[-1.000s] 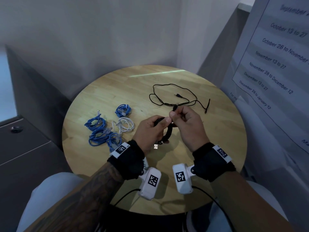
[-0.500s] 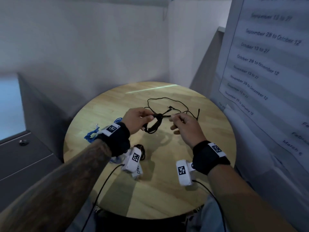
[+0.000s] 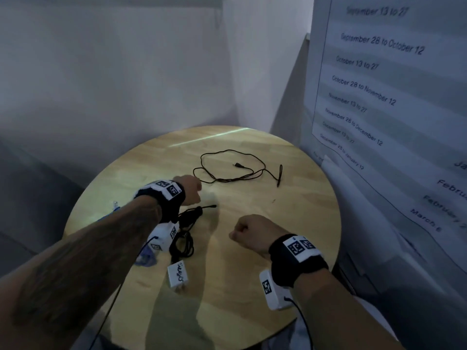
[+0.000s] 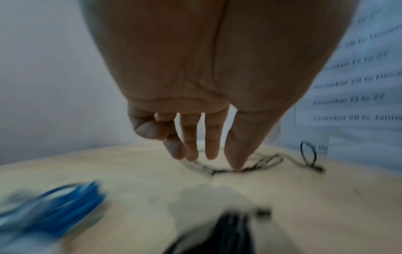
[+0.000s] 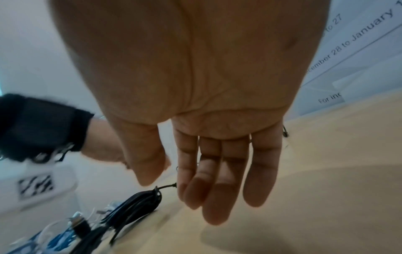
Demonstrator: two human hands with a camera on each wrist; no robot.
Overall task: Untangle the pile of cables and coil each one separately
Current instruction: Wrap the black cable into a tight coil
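Note:
A thin black cable (image 3: 228, 170) lies loose in an open loop at the far side of the round wooden table (image 3: 252, 279). My left hand (image 3: 192, 189) reaches over its left end; in the left wrist view the fingers (image 4: 212, 146) point down, straight, with a tip touching the thin cable (image 4: 261, 163). A coiled black cable (image 3: 189, 215) lies on the table under my left wrist, also in the right wrist view (image 5: 135, 202). My right hand (image 3: 246, 232) hovers to the right of that coil, its fingers (image 5: 217, 197) relaxed and holding nothing.
A second black coil (image 3: 182, 246) and a white charger block (image 3: 178, 274) lie near the front left. Blue cable coils (image 4: 65, 197) sit to the left, mostly hidden by my left arm in the head view. A printed schedule sheet (image 3: 379, 97) hangs close on the right.
Both hands have let go of the coiled black cable, which now lies on the table. My left hand has moved out to the loose thin cable; my right hand has drawn back.

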